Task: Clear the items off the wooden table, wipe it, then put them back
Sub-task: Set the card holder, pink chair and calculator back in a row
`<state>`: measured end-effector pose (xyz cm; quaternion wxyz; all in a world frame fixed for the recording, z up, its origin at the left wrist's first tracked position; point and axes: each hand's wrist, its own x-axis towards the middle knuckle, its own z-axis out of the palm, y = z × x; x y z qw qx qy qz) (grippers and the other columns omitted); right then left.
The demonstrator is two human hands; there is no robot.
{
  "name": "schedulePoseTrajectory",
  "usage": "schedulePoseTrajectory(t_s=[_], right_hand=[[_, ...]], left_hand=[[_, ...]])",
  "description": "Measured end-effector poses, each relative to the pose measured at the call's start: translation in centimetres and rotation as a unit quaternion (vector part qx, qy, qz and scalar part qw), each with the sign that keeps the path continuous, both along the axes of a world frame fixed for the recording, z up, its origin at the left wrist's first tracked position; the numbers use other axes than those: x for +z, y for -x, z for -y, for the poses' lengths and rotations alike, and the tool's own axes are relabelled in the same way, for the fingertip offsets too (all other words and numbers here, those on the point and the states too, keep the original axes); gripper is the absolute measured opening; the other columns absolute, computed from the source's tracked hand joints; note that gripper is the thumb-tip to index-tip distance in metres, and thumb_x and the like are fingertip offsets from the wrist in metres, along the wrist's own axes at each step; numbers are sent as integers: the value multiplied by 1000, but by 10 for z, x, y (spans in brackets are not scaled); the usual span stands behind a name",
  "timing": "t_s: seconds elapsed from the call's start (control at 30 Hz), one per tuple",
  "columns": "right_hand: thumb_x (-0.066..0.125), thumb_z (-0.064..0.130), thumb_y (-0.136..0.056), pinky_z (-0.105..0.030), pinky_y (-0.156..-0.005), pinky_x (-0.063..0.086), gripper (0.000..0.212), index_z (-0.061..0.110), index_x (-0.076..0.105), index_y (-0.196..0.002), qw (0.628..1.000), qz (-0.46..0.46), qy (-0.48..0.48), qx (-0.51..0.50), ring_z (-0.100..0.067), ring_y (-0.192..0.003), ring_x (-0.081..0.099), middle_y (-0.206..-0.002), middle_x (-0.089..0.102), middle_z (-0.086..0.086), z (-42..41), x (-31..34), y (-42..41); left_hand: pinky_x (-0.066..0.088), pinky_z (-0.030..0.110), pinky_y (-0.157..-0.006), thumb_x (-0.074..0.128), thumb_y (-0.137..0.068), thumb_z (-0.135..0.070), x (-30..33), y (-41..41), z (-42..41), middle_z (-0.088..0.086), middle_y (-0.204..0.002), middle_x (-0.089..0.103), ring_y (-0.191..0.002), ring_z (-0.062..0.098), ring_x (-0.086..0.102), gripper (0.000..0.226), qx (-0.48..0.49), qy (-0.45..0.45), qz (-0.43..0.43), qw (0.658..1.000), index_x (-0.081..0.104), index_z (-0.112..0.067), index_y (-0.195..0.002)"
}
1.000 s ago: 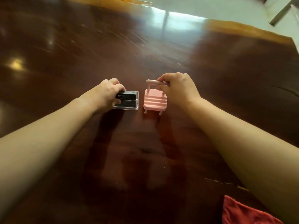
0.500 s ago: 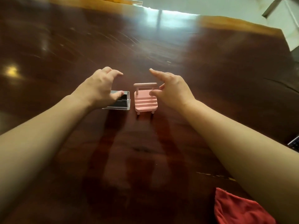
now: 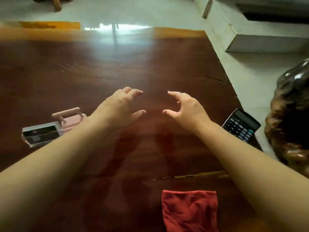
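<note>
On the dark glossy wooden table (image 3: pixel 167 67) a small pink chair-shaped stand (image 3: pixel 71 118) and a clear plastic case with a black insert (image 3: pixel 41 135) sit side by side at the left, partly behind my left forearm. My left hand (image 3: pixel 120 108) and my right hand (image 3: pixel 185 107) hover above the middle of the table, fingers spread and curled, holding nothing. A red cloth (image 3: pixel 189 210) lies crumpled at the near edge. A black calculator (image 3: pixel 241 125) rests at the table's right edge, to the right of my right hand.
The table's right edge runs diagonally from the far middle to the near right, with pale tiled floor (image 3: pixel 250 77) beyond it. A dark glossy carved wooden object (image 3: pixel 291 114) stands at the right. A grey stepped ledge (image 3: pixel 260 39) lies at the far right.
Both hands have let go of the clear case and the pink stand and moved right, over bare table. The view swung right, bringing the calculator and the whole red cloth into sight.
</note>
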<state>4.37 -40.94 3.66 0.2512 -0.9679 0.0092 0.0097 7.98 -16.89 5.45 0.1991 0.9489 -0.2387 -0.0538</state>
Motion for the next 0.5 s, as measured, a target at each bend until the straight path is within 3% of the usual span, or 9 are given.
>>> schedulePoseTrajectory(t_s=[0.2,0.37,0.43,0.5], right_hand=[[75,42,-85,-41,-106,44,64,24,52,-143,994,-13,32,-108,-24,-129,51,-138,58,-4,136,-2,35],[70,36,-90,-43,-107,39,59,22,51,-143,977,-60,63,-197,-28,-131,44,-142,52,-6,231,-21,60],[68,34,-91,-43,-108,38,60,20,48,-145,970,-77,81,-217,-30,-132,43,-145,50,-7,258,-29,66],[67,35,-92,-44,-111,36,63,18,43,-148,963,-98,89,-233,-30,-136,40,-149,45,-8,279,-38,70]], left_hand=[[46,45,-103,62,-87,-57,-23,0,127,-2,-143,48,-131,22,46,69,-50,-23,-60,997,41,-29,-146],[47,47,-99,61,-86,-59,-64,-4,195,1,-145,45,-132,27,42,75,-58,-107,-107,987,36,-26,-149],[44,50,-105,59,-86,-61,-83,-6,211,1,-156,35,-143,29,31,80,-71,-145,-119,980,31,-27,-153],[36,58,-111,53,-86,-68,-100,-5,222,-2,-167,12,-152,32,8,87,-78,-187,-134,970,17,-33,-157]])
